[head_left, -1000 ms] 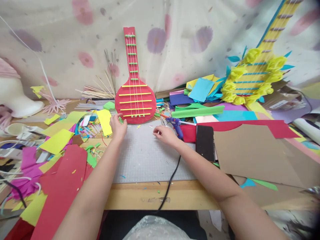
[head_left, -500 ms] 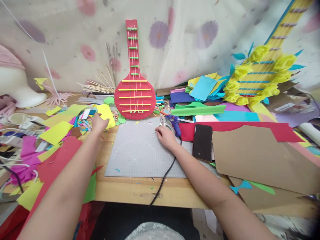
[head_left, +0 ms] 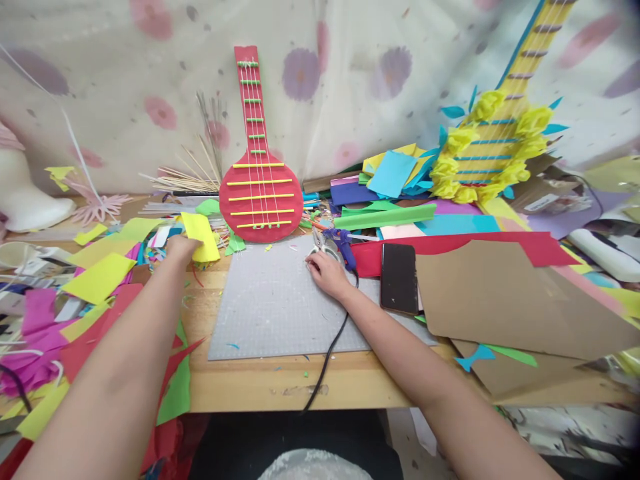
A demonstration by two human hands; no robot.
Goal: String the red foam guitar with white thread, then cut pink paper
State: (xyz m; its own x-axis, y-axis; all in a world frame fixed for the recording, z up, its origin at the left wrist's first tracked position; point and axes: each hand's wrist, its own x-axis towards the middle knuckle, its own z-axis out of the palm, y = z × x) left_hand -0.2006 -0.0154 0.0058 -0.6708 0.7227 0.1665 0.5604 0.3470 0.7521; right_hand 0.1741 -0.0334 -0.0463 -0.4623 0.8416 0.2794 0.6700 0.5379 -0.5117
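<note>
Over the grey mat [head_left: 270,300], the right hand [head_left: 327,275] is curling its fingers by the scissors [head_left: 319,240], grip unclear; the left hand [head_left: 181,249], having moved from beside the red guitar [head_left: 261,189], is reaching among paper scraps [head_left: 154,253], fingers hidden, any container there indistinct. The guitar is standing unheld at the mat's far edge.

You are working in a craft workshop, with paper [head_left: 204,233], sticks [head_left: 186,179], a glue gun [head_left: 345,249] and a mat [head_left: 265,307] crowding your bench [head_left: 235,395].
</note>
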